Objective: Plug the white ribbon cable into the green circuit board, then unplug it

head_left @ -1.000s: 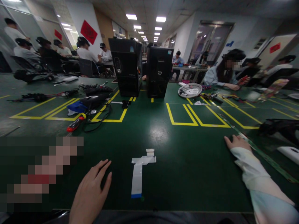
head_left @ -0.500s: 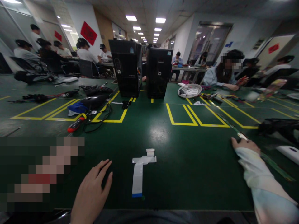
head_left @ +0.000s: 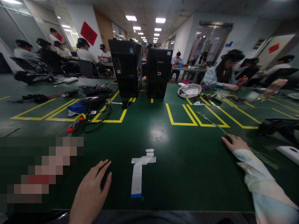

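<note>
My left hand [head_left: 94, 183] lies on the green table near its front edge, fingers stretched out and holding nothing. To its right is a flat white ribbon cable [head_left: 136, 179] with a blue end and a short crosspiece at the top. Over on the right, my right hand [head_left: 236, 143] is closed around the middle of a long, narrow green circuit board strip [head_left: 263, 158]. The strip sticks out on both sides of the hand, slanting from upper left to lower right; my palm and fingers hide its middle.
Two black computer towers [head_left: 126, 71] stand at the back centre. Left of them lie cables and a red-black screwdriver [head_left: 76, 124]. A white basket [head_left: 189, 90] is behind the yellow tape. A white object [head_left: 288, 154] lies at far right. People sit at tables around.
My right hand has moved left with the circuit board strip, whose upper end now lies over the yellow tape. My left hand and the ribbon cable stay almost the same.
</note>
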### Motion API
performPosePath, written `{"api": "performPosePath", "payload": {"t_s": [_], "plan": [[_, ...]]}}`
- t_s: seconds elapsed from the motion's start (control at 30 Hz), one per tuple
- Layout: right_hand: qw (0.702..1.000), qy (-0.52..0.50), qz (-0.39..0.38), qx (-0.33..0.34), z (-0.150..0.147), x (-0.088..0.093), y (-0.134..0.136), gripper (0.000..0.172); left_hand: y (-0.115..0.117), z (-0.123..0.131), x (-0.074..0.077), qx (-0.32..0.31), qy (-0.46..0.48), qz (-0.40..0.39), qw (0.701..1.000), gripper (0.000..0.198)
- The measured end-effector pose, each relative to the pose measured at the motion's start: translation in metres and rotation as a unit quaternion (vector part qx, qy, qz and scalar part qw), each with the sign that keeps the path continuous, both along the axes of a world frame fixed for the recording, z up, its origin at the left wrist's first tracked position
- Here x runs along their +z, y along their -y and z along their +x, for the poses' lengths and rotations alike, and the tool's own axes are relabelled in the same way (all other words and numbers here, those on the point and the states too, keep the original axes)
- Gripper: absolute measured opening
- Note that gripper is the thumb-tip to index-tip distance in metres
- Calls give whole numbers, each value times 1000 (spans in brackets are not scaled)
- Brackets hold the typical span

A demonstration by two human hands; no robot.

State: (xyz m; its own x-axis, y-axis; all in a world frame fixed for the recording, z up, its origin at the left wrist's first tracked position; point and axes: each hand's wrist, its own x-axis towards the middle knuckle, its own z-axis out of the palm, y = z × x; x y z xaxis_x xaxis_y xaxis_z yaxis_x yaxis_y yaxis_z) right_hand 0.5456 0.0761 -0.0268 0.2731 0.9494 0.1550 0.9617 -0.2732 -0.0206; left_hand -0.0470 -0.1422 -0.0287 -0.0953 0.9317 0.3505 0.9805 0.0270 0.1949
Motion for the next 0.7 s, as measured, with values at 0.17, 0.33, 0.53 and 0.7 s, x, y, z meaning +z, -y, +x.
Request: {"api": "performPosePath", "payload": {"t_s": [0.17,0.33,0.53,0.7], "plan": [[988,-44,-19,145,-27,-6,1,53,0,0,0,-3,-6,2,1000,48],[926,-91,73,359,-64,-22,1,53,0,-2,-3,1,-8,2,1000,48],[872,-68,105,474,-133,-18,18,53,0,-2,-2,0,-3,1,1000,48],[849,-64,72,520,-196,-10,34,55,-1,-1,-2,1,-5,-1,1000,49]]}}
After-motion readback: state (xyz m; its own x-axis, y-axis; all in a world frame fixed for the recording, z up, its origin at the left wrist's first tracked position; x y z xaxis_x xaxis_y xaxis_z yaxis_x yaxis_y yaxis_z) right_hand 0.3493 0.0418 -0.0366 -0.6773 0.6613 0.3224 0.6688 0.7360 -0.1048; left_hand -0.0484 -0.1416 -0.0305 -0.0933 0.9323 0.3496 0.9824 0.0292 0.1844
